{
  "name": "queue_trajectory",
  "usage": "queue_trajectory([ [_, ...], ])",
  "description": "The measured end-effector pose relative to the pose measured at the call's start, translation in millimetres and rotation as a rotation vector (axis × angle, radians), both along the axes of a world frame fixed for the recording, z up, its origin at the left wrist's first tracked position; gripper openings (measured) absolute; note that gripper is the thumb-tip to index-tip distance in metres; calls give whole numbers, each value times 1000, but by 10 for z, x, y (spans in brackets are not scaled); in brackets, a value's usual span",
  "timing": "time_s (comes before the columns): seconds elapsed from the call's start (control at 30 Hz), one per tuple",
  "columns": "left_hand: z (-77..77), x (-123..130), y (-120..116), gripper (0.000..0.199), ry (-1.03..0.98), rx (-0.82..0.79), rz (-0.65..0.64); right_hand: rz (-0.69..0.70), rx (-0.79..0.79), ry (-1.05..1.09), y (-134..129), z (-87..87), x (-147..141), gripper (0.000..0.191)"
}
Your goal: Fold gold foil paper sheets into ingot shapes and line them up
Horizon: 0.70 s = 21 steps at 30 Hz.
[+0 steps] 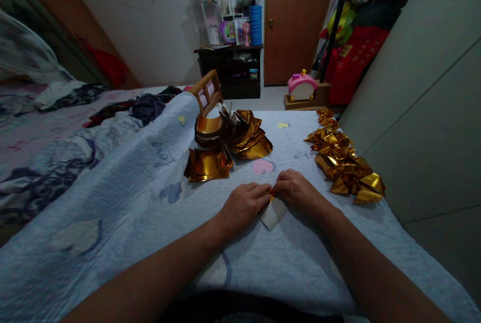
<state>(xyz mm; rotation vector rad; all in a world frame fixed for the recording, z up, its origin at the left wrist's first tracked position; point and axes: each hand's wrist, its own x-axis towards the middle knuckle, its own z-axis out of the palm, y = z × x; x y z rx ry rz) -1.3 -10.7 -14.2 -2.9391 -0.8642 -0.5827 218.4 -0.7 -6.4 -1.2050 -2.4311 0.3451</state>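
A small sheet of gold foil paper [273,214], pale side up, lies on the bed cover between my hands. Its far end is folded over and shows a bit of gold. My left hand [245,205] grips the paper's left side near that fold, fingers closed. From the right, my right hand [296,190] pinches the folded far end, its fingertips close to the left ones. Beyond my left hand sit fanned stacks of gold foil sheets [210,163]. Right of my right hand runs a row of folded gold foil pieces [343,168].
A light blue quilted cover [158,243] with heart patterns spreads under everything. A wooden bed rail [206,93] rises at the far edge. Farther back are a dark shelf [229,70], a door [300,17] and a pink toy [301,86]. A pale cabinet [424,112] stands at the right.
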Motion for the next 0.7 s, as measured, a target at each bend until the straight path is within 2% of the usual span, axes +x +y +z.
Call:
queue_trajectory([
  [0.47,-54,-17,15,27,2,25,5,33,-17,-17,-28,45,24,16],
  [0.7,-29,-7,-1,28,23,35,9,38,-13,-12,-38,48,19,17],
])
